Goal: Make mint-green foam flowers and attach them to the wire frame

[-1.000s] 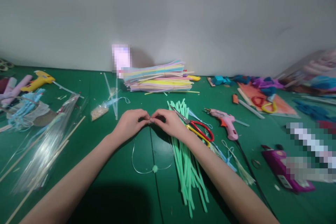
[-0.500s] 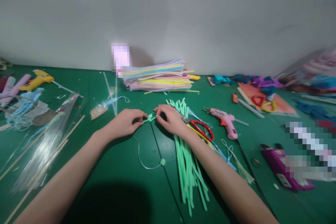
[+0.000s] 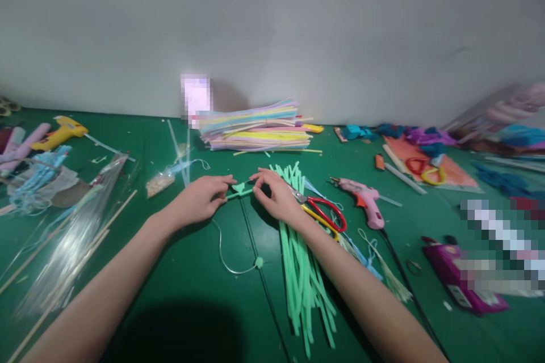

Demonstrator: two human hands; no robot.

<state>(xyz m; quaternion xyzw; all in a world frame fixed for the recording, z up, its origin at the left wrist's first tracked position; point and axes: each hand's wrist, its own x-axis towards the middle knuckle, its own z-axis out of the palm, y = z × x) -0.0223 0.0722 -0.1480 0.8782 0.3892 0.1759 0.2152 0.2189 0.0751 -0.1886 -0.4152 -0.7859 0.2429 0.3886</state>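
Between my hands is a small green pipe cleaner piece (image 3: pixel 239 189), bent into a shape in its middle with its ends reaching to both sides. My left hand (image 3: pixel 203 197) pinches its left end. My right hand (image 3: pixel 275 191) pinches the right end; the fingertips partly hide it. A thin wire (image 3: pixel 221 249) curves below my left hand to a small green pompom-like knob (image 3: pixel 259 262) on the table. Beside and under my right forearm lies a bundle of green pipe cleaners (image 3: pixel 298 283). Scissors (image 3: pixel 326 212) with red and yellow handles rest across that bundle.
A pink glue gun (image 3: pixel 361 195) lies to the right, near a purple pouch-like object (image 3: pixel 460 278). Pastel pipe cleaner bundles (image 3: pixel 258 127) lie by the wall. On the left are a yellow glue gun (image 3: pixel 62 133), clear plastic sleeves (image 3: pixel 76 238) and a bag of beads (image 3: pixel 160 182).
My left hand has moved slightly left, away from my right hand, so more of the green pipe cleaner shows between them. The view has shifted slightly.
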